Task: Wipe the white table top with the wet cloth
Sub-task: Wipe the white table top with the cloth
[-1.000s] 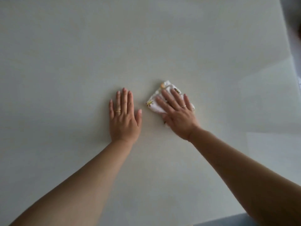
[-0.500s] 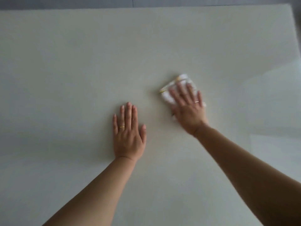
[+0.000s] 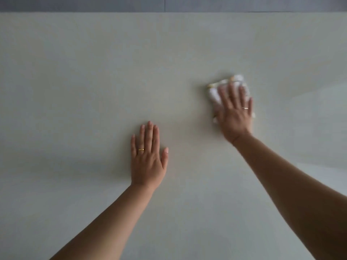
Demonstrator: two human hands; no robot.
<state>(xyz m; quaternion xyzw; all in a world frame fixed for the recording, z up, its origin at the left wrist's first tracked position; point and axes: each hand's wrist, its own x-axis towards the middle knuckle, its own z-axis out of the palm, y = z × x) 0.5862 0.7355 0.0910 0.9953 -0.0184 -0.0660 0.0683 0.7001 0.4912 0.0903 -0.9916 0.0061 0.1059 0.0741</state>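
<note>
The white table top (image 3: 93,81) fills nearly the whole head view. A folded white cloth (image 3: 216,91) with small yellow marks lies on it at the right of centre. My right hand (image 3: 234,113) is pressed flat on the cloth, fingers spread and pointing away from me; most of the cloth is hidden under the palm. My left hand (image 3: 148,158) rests flat on the bare table near the middle, fingers together, holding nothing. Both hands wear a ring.
The table's far edge (image 3: 169,12) runs across the top of the view, with a dark grey floor or wall (image 3: 75,3) beyond it. A brighter reflection (image 3: 319,113) lies on the surface at the right.
My right hand has pushed the cloth away from me and to the right. The left hand has stayed flat on the table. The view has tilted up, so the far edge shows.
</note>
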